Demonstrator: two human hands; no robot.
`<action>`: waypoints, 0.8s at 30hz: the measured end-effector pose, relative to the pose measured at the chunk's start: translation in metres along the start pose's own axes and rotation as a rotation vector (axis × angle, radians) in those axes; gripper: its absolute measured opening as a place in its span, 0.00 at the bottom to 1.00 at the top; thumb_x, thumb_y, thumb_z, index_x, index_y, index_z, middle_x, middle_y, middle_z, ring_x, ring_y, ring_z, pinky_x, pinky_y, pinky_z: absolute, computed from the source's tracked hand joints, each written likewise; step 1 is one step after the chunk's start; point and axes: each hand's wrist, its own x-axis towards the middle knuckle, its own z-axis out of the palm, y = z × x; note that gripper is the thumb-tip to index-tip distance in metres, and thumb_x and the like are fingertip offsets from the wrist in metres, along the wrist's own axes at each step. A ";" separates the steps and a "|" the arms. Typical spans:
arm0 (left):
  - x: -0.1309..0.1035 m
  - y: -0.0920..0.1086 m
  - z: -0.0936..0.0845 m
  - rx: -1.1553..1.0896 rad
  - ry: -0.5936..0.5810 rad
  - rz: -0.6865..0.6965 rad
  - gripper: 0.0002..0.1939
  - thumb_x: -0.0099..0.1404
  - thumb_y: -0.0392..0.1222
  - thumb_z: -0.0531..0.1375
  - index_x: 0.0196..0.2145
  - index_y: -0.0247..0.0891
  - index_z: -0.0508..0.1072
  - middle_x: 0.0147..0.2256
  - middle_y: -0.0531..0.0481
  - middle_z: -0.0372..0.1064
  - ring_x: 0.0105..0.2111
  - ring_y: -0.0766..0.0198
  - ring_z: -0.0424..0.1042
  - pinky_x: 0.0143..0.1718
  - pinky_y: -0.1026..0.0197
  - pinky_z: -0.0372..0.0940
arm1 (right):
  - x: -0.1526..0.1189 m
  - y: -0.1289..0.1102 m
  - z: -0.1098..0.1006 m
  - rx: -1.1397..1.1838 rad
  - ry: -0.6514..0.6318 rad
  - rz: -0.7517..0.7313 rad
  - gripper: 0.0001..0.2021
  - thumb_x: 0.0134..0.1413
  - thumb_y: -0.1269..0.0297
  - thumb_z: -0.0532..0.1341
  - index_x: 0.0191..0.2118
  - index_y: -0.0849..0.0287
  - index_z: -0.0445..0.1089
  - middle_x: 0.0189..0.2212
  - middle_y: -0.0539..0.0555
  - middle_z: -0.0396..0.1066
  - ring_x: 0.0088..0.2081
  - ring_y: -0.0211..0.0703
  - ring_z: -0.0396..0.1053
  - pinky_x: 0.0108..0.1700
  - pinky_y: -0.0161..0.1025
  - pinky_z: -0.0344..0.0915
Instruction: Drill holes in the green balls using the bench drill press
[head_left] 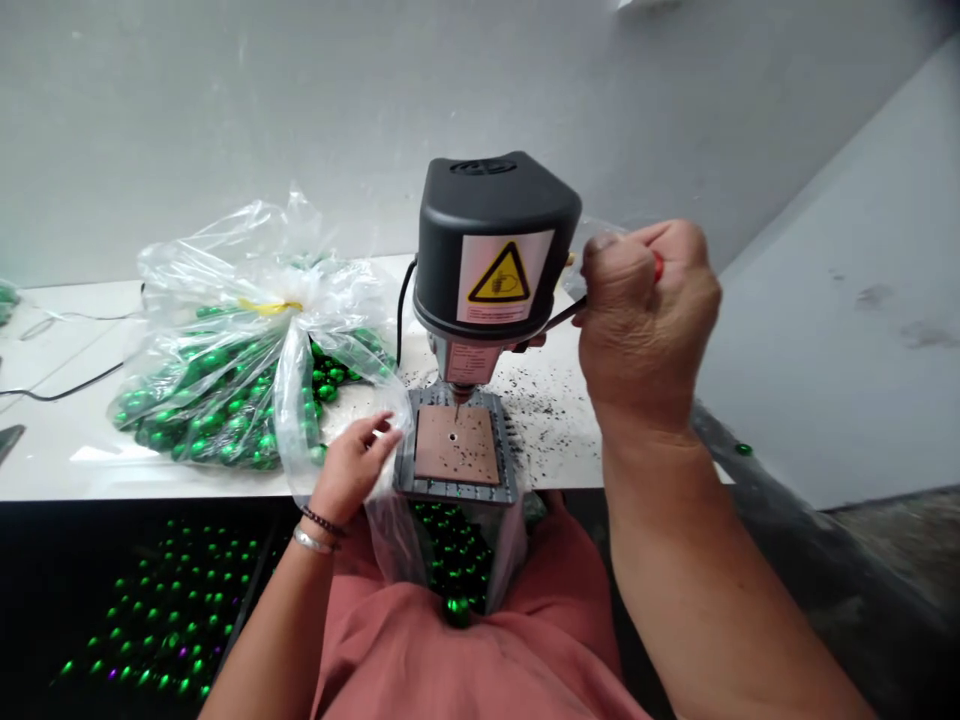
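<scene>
A small bench drill press [499, 240] with a black motor cover and a yellow warning triangle stands in front of me. My right hand [651, 325] is wrapped round its feed lever [566, 314]; a bit of red shows between the fingers. Below the chuck, the thin drill bit [457, 410] points down at a brown square board [480, 458] with a small hole, lying on the grey slotted base [456, 490]. My left hand [352, 462] is beside the base's left edge, thumb and fingers apart, nothing seen between them. Clear plastic [296, 415] hangs next to it.
On the white table [45, 460], a clear bag [217, 390] of shiny green balls is tied with yellow. Dark shavings [555, 410] surround the press. More green balls [456, 555] lie in plastic below the base, and others [169, 610] at lower left. A power cord [403, 310] runs behind.
</scene>
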 end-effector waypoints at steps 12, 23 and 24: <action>0.057 -0.057 -0.029 0.547 0.384 -0.374 0.29 0.60 0.47 0.49 0.56 0.30 0.57 0.55 0.30 0.54 0.55 0.42 0.54 0.51 0.42 0.54 | 0.000 -0.004 -0.001 0.012 -0.002 0.086 0.15 0.50 0.51 0.51 0.27 0.58 0.57 0.18 0.44 0.56 0.20 0.29 0.55 0.27 0.34 0.56; 0.039 -0.055 0.016 0.634 0.212 -0.100 0.24 0.57 0.51 0.53 0.49 0.38 0.68 0.52 0.34 0.55 0.51 0.46 0.58 0.50 0.48 0.56 | -0.003 -0.003 -0.002 0.043 -0.003 0.100 0.15 0.49 0.50 0.52 0.28 0.58 0.58 0.23 0.46 0.62 0.23 0.30 0.59 0.29 0.34 0.58; 0.038 -0.056 0.016 0.626 0.193 -0.055 0.22 0.57 0.49 0.54 0.48 0.38 0.69 0.51 0.35 0.56 0.52 0.47 0.58 0.51 0.50 0.56 | -0.004 -0.003 -0.002 0.047 0.001 0.101 0.15 0.49 0.50 0.52 0.28 0.58 0.58 0.22 0.46 0.61 0.23 0.30 0.59 0.29 0.34 0.58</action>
